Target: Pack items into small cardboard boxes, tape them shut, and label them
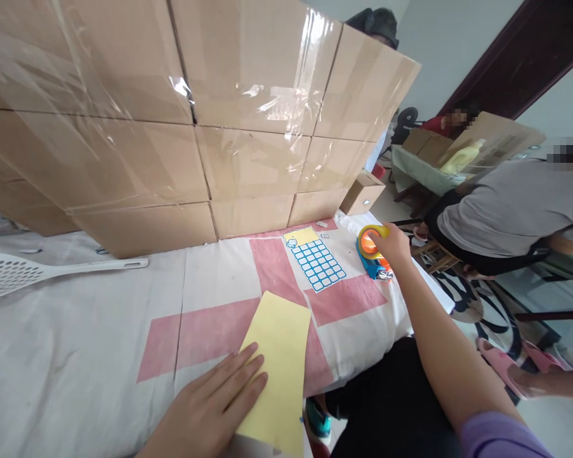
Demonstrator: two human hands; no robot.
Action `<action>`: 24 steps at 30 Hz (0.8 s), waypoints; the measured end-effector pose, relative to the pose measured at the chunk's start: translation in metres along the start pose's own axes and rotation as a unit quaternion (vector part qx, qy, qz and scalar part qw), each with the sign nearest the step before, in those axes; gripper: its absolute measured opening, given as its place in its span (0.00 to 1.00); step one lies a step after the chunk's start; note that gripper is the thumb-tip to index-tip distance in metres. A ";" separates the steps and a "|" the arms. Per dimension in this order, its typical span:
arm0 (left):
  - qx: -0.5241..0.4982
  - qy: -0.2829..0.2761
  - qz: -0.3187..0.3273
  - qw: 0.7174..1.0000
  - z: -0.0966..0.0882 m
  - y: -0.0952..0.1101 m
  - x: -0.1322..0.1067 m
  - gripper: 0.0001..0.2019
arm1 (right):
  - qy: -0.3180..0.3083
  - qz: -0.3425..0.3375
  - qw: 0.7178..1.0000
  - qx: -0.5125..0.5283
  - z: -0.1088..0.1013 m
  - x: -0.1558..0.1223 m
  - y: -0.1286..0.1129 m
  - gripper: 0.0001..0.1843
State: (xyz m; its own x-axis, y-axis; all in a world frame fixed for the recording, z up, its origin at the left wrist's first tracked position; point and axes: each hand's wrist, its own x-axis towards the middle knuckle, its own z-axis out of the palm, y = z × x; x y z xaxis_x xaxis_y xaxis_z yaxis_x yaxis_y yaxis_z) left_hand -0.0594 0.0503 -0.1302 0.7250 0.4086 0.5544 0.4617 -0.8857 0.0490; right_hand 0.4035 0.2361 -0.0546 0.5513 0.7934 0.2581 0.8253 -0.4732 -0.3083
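My left hand (214,401) lies flat and open at the table's near edge, its fingertips resting on the left side of a yellow paper sheet (279,362). My right hand (392,245) reaches far right and grips an orange and yellow tape roll (370,242) mounted on a blue tape dispenser (373,266). Between the two, a sheet of blue-outlined labels (315,261) with a yellow top lies on the white and pink cloth (100,331).
A wall of taped cardboard boxes (181,114) stands at the back of the table. A white perforated swatter (23,272) lies at left. A small box (363,194) sits at the far right corner. A person in grey (510,210) bends over at right; pink slippers (501,362) are on the floor.
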 end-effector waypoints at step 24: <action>-0.404 0.123 -0.505 0.753 -0.001 0.000 0.009 0.17 | -0.504 -0.333 0.718 0.345 -0.035 -0.144 -0.098 0.18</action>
State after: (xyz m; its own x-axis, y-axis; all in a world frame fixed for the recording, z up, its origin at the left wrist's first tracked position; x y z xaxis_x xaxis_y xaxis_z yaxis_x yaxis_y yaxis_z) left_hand -0.0529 0.0539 -0.1244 0.0499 0.9984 0.0278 0.1809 -0.0364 0.9828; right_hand 0.2480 0.1546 -0.0292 -0.5933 0.7947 -0.1285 0.4159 0.1659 -0.8942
